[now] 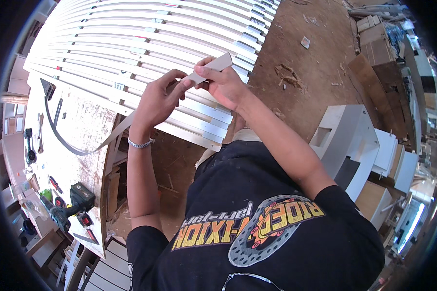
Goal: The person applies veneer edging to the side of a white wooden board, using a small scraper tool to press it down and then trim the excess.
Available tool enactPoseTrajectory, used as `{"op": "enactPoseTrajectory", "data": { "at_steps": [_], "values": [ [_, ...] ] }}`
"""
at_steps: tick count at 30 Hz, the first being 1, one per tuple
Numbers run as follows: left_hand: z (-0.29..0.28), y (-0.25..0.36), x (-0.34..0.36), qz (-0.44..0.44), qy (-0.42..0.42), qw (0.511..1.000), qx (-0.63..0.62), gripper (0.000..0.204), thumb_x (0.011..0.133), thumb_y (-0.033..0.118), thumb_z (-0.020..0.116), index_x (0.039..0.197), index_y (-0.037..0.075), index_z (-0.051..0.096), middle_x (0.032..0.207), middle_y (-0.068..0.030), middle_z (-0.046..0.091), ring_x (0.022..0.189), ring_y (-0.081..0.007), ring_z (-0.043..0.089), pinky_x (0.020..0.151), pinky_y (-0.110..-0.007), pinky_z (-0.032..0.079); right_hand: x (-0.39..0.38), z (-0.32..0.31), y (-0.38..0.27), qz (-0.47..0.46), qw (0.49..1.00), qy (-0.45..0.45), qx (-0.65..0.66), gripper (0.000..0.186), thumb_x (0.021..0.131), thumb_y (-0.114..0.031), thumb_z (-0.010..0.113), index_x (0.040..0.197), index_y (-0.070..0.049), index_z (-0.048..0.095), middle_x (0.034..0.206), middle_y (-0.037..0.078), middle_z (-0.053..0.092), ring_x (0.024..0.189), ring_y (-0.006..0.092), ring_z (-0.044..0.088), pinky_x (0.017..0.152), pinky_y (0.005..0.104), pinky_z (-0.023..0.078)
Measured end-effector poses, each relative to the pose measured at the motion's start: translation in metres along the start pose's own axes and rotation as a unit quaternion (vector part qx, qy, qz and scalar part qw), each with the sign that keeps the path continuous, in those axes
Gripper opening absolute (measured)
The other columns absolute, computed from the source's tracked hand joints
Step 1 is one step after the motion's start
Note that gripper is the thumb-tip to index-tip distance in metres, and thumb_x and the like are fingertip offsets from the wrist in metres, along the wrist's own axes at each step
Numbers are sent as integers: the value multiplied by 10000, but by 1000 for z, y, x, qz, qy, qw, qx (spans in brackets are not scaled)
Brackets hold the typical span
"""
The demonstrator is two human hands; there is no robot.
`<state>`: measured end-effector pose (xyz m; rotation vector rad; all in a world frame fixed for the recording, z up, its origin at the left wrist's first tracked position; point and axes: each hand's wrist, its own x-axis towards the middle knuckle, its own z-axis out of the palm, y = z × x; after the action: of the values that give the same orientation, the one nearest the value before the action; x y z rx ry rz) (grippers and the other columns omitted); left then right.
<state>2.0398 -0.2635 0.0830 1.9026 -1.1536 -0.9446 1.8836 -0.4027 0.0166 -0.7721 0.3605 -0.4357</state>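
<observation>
Both hands grip a long, flexible pale strip of edge banding (220,64) above a row of white slats (179,29). My left hand (161,97) pinches it between thumb and fingers. My right hand (224,86) is closed round it closer to its end, which points up and to the right. From my left hand the strip passes behind the wrist, bends over the workbench (85,121) and curls up toward a dark triangular piece (47,88) at the far left. Part of the strip is hidden by my left wrist.
A cordless drill (65,211) lies on the bench's near left part, with small tools around it. White panels (344,140) stand to my right. Wood scraps (287,76) lie on the brown floor, and stacked boards (374,43) line the far right.
</observation>
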Motion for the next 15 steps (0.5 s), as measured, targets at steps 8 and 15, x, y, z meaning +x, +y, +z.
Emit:
{"op": "enactPoseTrajectory", "data": {
  "at_steps": [8,15],
  "values": [
    [10,12,-9,91,71,993,39,277,1058,261,659,1119,-6,695,883,-193,742,806,-334,722,723,-411,530,-15,13,-3,18,1000,-14,-7,221,995,-145,763,1166,-30,683,1099,103,735,1061,188,703,878,366,565],
    [16,6,-18,135,48,987,70,222,1032,237,687,1016,16,705,814,-175,698,733,-350,669,679,-408,510,-26,-2,-2,78,996,-35,-2,201,1013,-182,749,1161,-55,697,1057,48,715,939,144,658,872,351,556]
  ]
}}
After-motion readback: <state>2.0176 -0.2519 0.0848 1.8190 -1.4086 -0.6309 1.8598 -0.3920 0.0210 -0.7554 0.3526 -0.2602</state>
